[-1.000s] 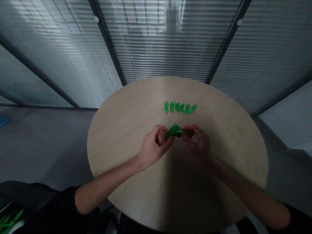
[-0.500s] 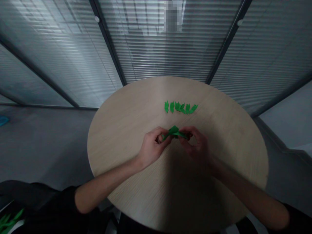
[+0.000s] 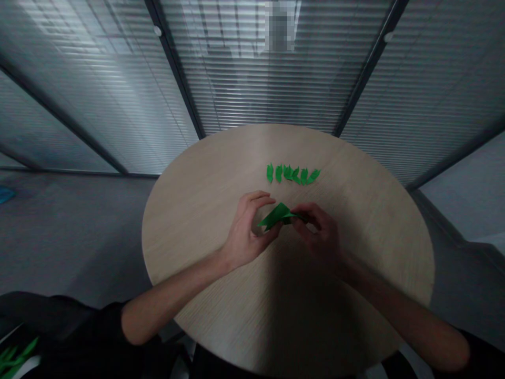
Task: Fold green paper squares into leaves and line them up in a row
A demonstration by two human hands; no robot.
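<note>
Left hand (image 3: 246,230): fingers curled close together, arched over the near edge of the folded green paper (image 3: 276,216); cannot tell whether they pinch it.
Right hand (image 3: 317,230): fingers bent inward, pinching the paper's right end.
Folded green paper: held between both hands, above the middle of the round wooden table (image 3: 189,221).
Green paper leaves (image 3: 292,175): a close row on the table, just beyond the hands.
Other green leaves (image 3: 16,353): beyond the table's near-left edge, at lower left.

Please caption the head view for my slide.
The left hand and right hand hold green paper over a round wooden table, near green leaf cutouts.
</note>
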